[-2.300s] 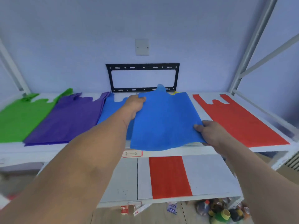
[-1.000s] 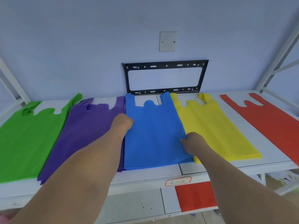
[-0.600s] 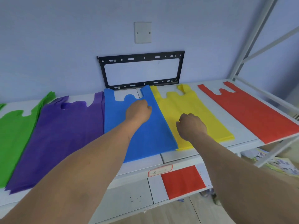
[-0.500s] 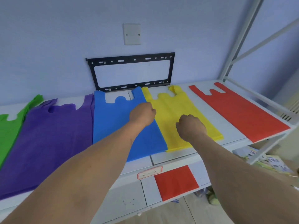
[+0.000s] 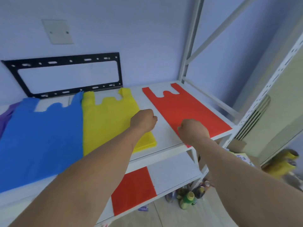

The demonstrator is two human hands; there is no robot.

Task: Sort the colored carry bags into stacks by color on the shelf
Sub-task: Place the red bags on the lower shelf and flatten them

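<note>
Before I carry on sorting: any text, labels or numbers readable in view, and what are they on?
None can be read.
Printed sheet below the shelf, right: blue marks, too blurred to read.
Bottles on the floor: labels too small.
Wall plate and black bracket: no lettering visible.

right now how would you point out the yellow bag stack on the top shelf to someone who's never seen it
Start at the black metal wall bracket on the back wall, then drop to the white top shelf below it. The yellow bag stack lies flat under the bracket's right end, touching the blue bag stack on its left, with bare shelf before the red bag stack.
</note>
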